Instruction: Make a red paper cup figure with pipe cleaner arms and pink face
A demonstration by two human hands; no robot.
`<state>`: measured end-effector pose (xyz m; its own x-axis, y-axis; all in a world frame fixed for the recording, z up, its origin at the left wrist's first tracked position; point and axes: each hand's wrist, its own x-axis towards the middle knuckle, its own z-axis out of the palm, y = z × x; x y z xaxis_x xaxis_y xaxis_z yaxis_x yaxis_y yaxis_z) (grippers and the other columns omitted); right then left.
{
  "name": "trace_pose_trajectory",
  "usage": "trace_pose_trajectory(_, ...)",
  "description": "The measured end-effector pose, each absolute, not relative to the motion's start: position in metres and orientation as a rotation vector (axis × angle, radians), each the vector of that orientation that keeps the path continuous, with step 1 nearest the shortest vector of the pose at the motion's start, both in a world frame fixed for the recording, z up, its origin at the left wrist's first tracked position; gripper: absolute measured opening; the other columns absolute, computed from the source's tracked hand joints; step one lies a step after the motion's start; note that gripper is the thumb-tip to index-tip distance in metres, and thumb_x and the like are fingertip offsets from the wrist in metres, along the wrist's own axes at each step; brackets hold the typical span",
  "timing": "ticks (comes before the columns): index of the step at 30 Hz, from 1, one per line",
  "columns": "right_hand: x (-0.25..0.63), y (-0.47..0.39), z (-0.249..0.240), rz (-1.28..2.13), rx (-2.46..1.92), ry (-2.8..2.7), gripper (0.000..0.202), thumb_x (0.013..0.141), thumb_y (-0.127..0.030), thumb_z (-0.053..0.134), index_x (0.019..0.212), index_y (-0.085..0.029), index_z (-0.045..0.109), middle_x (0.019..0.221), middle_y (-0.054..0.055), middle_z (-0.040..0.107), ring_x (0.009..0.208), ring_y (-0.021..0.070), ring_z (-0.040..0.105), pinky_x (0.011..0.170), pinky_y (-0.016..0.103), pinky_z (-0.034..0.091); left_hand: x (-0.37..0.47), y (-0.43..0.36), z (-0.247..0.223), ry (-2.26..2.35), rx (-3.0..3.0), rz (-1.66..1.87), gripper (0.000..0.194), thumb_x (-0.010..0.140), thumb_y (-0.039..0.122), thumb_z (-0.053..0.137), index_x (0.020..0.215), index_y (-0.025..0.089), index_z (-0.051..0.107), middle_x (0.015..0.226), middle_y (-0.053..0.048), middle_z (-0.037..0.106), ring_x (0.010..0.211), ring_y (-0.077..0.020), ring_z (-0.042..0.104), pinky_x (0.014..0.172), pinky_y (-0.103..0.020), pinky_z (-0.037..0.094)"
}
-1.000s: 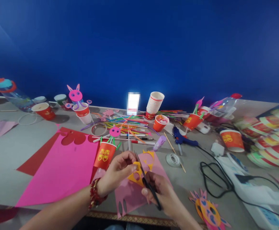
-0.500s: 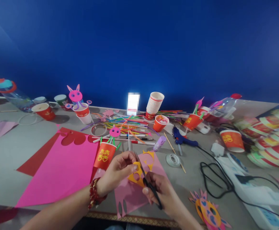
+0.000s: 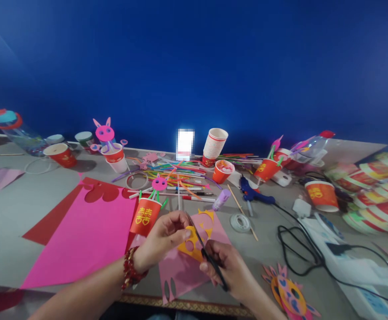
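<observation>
Between thumb and fingers, my left hand [image 3: 169,238] pinches a small yellow-orange sheet [image 3: 190,250] with a round hole in it. My right hand [image 3: 225,266] is closed round the handles of dark scissors [image 3: 215,265], whose blades lie along the right edge of the yellow sheet. Under both hands is a light pink sheet [image 3: 177,278] with cut-out ovals, and yellow scraps [image 3: 207,216] rest on its upper part. Left of my left hand, a red cup [image 3: 145,216] holds a pink paper head on green stems.
Bright pink [image 3: 84,240] and red sheets [image 3: 52,218] lie at the left. A glue gun [image 3: 254,193], a tape roll [image 3: 240,223], a wooden stick and a purple glue stick [image 3: 221,200] are beyond my right hand. A power strip [image 3: 350,275] with black cable lies right.
The scissors and my right hand have shifted very slightly right and down. My left hand still pinches the yellow sheet in nearly the same place.
</observation>
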<state>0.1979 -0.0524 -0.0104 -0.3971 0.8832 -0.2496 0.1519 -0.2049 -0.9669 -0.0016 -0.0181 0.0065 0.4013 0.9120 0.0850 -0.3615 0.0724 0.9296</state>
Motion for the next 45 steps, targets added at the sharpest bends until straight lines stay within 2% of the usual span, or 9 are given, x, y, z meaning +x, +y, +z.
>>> trace_pose_trajectory(12, 0.209, -0.050, -0.012, 1.589, -1.314, -1.617, 0.053, 0.068, -0.053, 0.078, 0.063, -0.023, 0.034, 0.054, -0.009, 0.031, 0.047, 0.0070, 0.027, 0.043, 0.021, 0.019, -0.007, -0.017, 0.011, 0.604, 1.130, 0.992, 0.023, 0.084, 0.032, 0.074, 0.082, 0.017, 0.057, 0.083, -0.002, 0.058, 0.076, -0.0120, 0.054, 0.071, -0.023, 0.044)
trace_pose_trajectory(17, 0.217, -0.045, -0.008, 1.433, -1.377, -1.818, 0.055, 0.068, -0.053, 0.078, 0.060, -0.022, 0.033, 0.058, -0.009, 0.027, 0.055, 0.0087, 0.023, 0.048, 0.023, 0.017, -0.008, -0.015, 0.014, 0.597, 1.152, 0.927, 0.026, 0.083, 0.036, 0.075, 0.081, 0.016, 0.058, 0.087, -0.004, 0.063, 0.077, -0.0135, 0.060, 0.070, -0.024, 0.046)
trace_pose_trajectory(23, 0.230, -0.038, -0.002, 1.274, -1.453, -1.911, 0.051, 0.073, -0.044, 0.076, 0.059, -0.022, 0.034, 0.058, -0.008, 0.026, 0.056, 0.0097, 0.024, 0.049, 0.023, 0.018, -0.009, -0.015, 0.014, 0.647, 1.166, 0.876, 0.028, 0.082, 0.039, 0.075, 0.082, 0.015, 0.060, 0.087, -0.006, 0.066, 0.077, -0.0149, 0.062, 0.069, -0.024, 0.047)
trace_pose_trajectory(26, 0.223, -0.034, 0.006, 1.283, -1.401, -1.739, 0.043, 0.071, -0.043, 0.078, 0.062, -0.021, 0.041, 0.059, -0.008, 0.033, 0.055, 0.0103, 0.030, 0.050, 0.023, 0.025, -0.008, -0.017, 0.013, 0.671, 1.184, 0.870, 0.025, 0.083, 0.035, 0.074, 0.081, 0.015, 0.059, 0.090, -0.007, 0.065, 0.078, -0.0152, 0.061, 0.069, -0.025, 0.047)
trace_pose_trajectory(29, 0.207, -0.032, 0.011, 1.420, -1.263, -1.520, 0.032, 0.069, -0.036, 0.080, 0.077, -0.020, 0.054, 0.069, -0.004, 0.051, 0.059, 0.0123, 0.045, 0.055, 0.023, 0.037, -0.006, -0.017, 0.014, 0.703, 1.303, 0.889, 0.017, 0.084, 0.026, 0.070, 0.078, 0.015, 0.059, 0.094, -0.008, 0.065, 0.085, -0.0174, 0.060, 0.075, -0.028, 0.047)
trace_pose_trajectory(31, 0.196, -0.032, 0.009, 1.457, -1.162, -1.411, 0.030, 0.070, -0.030, 0.080, 0.086, -0.020, 0.057, 0.077, -0.001, 0.057, 0.064, 0.0135, 0.051, 0.059, 0.024, 0.043, -0.005, -0.018, 0.014, 0.730, 1.431, 0.906, 0.013, 0.084, 0.021, 0.066, 0.076, 0.016, 0.059, 0.094, -0.007, 0.063, 0.088, -0.0181, 0.059, 0.079, -0.029, 0.046)
trace_pose_trajectory(35, 0.184, -0.031, 0.002, 1.390, -1.131, -1.387, 0.027, 0.069, -0.022, 0.080, 0.087, -0.020, 0.061, 0.076, -0.002, 0.059, 0.062, 0.0128, 0.051, 0.058, 0.023, 0.045, -0.005, -0.018, 0.014, 0.796, 1.581, 0.905, 0.008, 0.083, 0.015, 0.063, 0.076, 0.017, 0.058, 0.089, -0.005, 0.061, 0.084, -0.0172, 0.058, 0.079, -0.029, 0.045)
trace_pose_trajectory(39, 0.179, -0.033, 0.005, 1.405, -1.106, -1.255, 0.030, 0.065, -0.020, 0.082, 0.085, -0.021, 0.060, 0.074, -0.002, 0.061, 0.061, 0.0132, 0.053, 0.059, 0.024, 0.048, -0.002, -0.022, 0.011, 0.808, 1.579, 0.950, 0.013, 0.087, 0.022, 0.063, 0.076, 0.017, 0.058, 0.089, -0.006, 0.062, 0.085, -0.0186, 0.059, 0.079, -0.030, 0.046)
trace_pose_trajectory(45, 0.166, -0.036, 0.005, 1.368, -1.007, -0.821, 0.029, 0.065, -0.024, 0.081, 0.084, -0.021, 0.059, 0.076, -0.002, 0.060, 0.070, 0.0136, 0.056, 0.063, 0.022, 0.047, 0.003, -0.030, 0.003, 0.639, 1.448, 0.981, 0.017, 0.093, 0.032, 0.059, 0.100, 0.016, 0.062, 0.098, -0.008, 0.061, 0.089, -0.0201, 0.058, 0.080, -0.031, 0.047)
